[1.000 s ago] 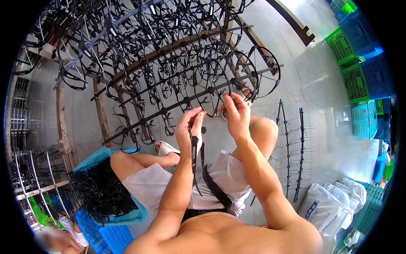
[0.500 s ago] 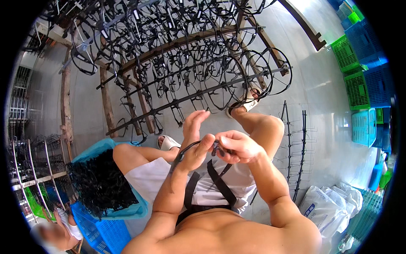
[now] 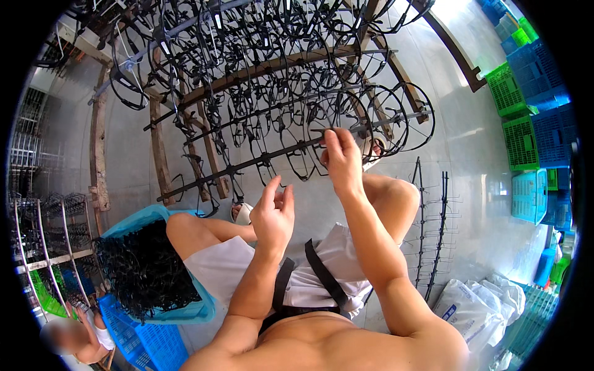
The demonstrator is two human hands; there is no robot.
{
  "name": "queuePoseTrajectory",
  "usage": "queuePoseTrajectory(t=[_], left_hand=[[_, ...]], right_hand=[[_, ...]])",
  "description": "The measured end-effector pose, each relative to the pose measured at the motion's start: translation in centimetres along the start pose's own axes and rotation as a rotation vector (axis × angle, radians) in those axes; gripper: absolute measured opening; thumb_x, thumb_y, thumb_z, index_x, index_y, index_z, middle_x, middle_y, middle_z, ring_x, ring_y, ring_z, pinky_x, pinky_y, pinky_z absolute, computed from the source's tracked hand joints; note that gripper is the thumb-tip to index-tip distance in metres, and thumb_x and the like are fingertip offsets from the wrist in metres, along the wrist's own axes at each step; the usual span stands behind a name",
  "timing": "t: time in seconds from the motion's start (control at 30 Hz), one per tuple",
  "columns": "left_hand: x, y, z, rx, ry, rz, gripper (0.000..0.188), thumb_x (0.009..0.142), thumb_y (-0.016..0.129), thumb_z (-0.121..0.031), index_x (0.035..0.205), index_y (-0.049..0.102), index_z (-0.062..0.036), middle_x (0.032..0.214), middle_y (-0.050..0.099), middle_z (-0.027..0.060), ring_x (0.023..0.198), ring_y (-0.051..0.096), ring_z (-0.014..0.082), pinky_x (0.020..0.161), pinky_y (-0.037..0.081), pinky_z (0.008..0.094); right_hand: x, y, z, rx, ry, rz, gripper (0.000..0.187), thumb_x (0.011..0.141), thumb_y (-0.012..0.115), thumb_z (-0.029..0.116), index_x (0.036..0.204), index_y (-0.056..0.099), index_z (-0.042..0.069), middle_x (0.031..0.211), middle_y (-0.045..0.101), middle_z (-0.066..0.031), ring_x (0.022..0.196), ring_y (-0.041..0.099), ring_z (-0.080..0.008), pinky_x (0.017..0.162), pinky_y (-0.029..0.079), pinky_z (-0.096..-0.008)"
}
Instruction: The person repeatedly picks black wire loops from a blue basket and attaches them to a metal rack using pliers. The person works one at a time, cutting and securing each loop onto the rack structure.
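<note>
Out in front, my right hand (image 3: 342,159) is raised to the nearest dark rod (image 3: 272,153) of a rack. Its thumb and fingers are pinched on a thin black part at the rod; the fingers partly hide it. Along that rod hang several black looped parts (image 3: 301,166), spaced apart. My left hand (image 3: 273,219) is nearer to me, fingers up and apart, with nothing in it. To my left, a light-blue basket (image 3: 207,304) is heaped with tangled black parts (image 3: 145,272).
More rods full of black parts fill the wooden rack (image 3: 204,93) ahead. Two thin spiked rods (image 3: 441,229) lie on the floor to the right, near white plastic bags (image 3: 476,312). Green and blue crates (image 3: 520,143) line the right side. Another person (image 3: 93,337) sits at the lower left.
Both hands were together over my lap with a black looped part between them. My right hand has gone forward to the rod with it; my left has let go and drawn apart.
</note>
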State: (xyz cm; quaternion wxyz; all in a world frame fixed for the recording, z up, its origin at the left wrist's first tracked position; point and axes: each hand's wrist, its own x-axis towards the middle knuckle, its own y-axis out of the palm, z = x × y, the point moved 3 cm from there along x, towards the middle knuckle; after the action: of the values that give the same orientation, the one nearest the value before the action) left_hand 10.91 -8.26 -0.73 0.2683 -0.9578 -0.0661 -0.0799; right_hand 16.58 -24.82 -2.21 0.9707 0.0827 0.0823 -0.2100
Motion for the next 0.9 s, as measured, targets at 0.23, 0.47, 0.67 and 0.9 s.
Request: queuePoseTrajectory(t=[0.23, 0.47, 0.67, 0.9], left_hand=[[-0.1, 0.2, 1.2, -0.124, 0.027, -0.053, 0.017, 0.083, 0.067, -0.003, 0.099, 0.065, 0.0002, 0.072, 0.068, 0.0058, 0.059, 0.063, 0.0097, 0.054, 0.05, 0.0217], [0.2, 1.0, 1.4, -0.299, -0.146, -0.021, 0.014, 0.084, 0.066, -0.004, 0.097, 0.066, 0.0005, 0.082, 0.069, 0.0074, 0.067, 0.064, 0.0108, 0.054, 0.051, 0.0221], [1.2, 1.3, 2.1, -0.613, -0.263, -0.024, 0.013, 0.085, 0.065, -0.004, 0.098, 0.066, 0.0, 0.085, 0.068, 0.0044, 0.071, 0.063, 0.0096, 0.056, 0.05, 0.0205], [1.5, 0.2, 1.6, -0.408, 0.026, -0.061, 0.011, 0.081, 0.069, -0.008, 0.089, 0.064, -0.0021, 0.074, 0.066, 0.0095, 0.061, 0.061, 0.0147, 0.055, 0.048, 0.0283]], right_hand=[[1.0, 1.4, -0.9, 0.247, 0.122, 0.051, 0.022, 0.095, 0.052, 0.024, 0.104, 0.057, 0.004, 0.084, 0.061, -0.0018, 0.055, 0.045, -0.0056, 0.05, 0.034, -0.0199], [-0.9, -0.5, -2.0, 0.436, 0.024, 0.085, 0.021, 0.096, 0.05, 0.019, 0.104, 0.057, 0.001, 0.085, 0.06, -0.0026, 0.066, 0.047, -0.007, 0.06, 0.039, -0.0204], [-4.2, -1.4, -4.7, 0.453, -0.129, 0.167, 0.024, 0.094, 0.049, 0.007, 0.116, 0.051, 0.0, 0.104, 0.054, -0.0028, 0.09, 0.049, -0.0097, 0.081, 0.041, -0.0252], [-3.7, -1.4, -4.8, 0.214, -0.202, 0.032, 0.021, 0.091, 0.055, 0.011, 0.11, 0.056, 0.001, 0.079, 0.055, -0.0002, 0.07, 0.049, -0.0069, 0.059, 0.038, -0.0199]])
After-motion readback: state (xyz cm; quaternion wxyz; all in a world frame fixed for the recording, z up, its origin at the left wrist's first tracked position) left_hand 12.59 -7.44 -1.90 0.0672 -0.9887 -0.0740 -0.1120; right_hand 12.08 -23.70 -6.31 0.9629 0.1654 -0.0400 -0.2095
